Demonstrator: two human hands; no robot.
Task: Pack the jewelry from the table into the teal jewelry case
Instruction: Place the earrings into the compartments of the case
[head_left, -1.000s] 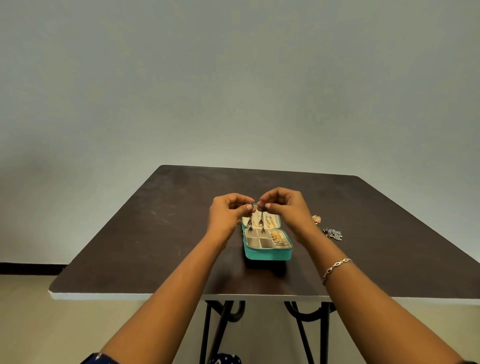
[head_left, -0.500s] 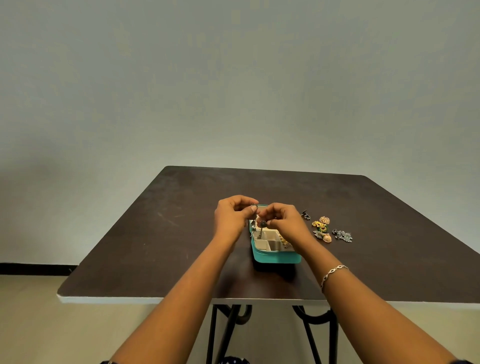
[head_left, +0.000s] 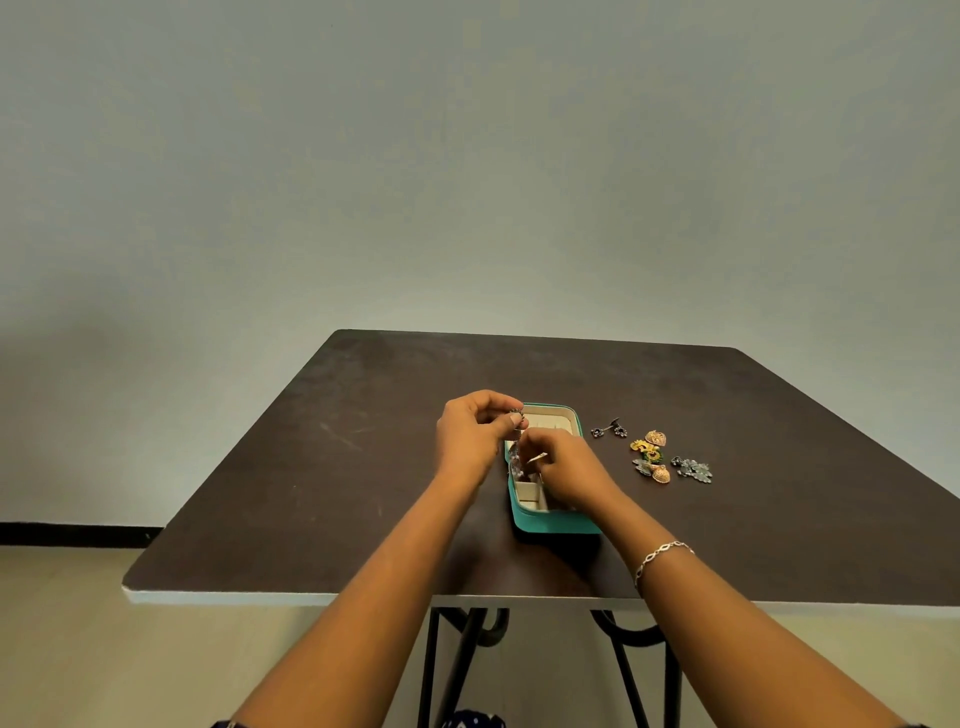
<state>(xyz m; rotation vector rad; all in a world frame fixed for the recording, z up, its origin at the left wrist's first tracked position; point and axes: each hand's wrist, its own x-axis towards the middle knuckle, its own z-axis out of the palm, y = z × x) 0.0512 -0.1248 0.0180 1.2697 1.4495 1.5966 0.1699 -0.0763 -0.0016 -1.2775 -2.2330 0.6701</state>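
Observation:
The open teal jewelry case (head_left: 550, 524) lies mid-table with cream compartments inside. My left hand (head_left: 475, 439) is at the case's left edge and pinches a small dark earring (head_left: 516, 415) between thumb and fingertips. My right hand (head_left: 563, 465) is curled over the case's middle and pinches a small thin piece; what it is stays too small to tell. Right of the case lie loose pieces: a dark earring pair (head_left: 609, 429), gold dome earrings (head_left: 655, 437), a gold-and-green piece (head_left: 647, 451) and a silver cluster (head_left: 692, 468).
The dark brown table (head_left: 322, 493) has a white front edge and black metal legs below. A plain wall stands behind it. A silver bracelet (head_left: 662, 555) sits on my right wrist.
Both hands have lowered from above the case toward it. The right hand moved down over the compartments and away from the left hand. The view shifted left, showing more loose jewelry.

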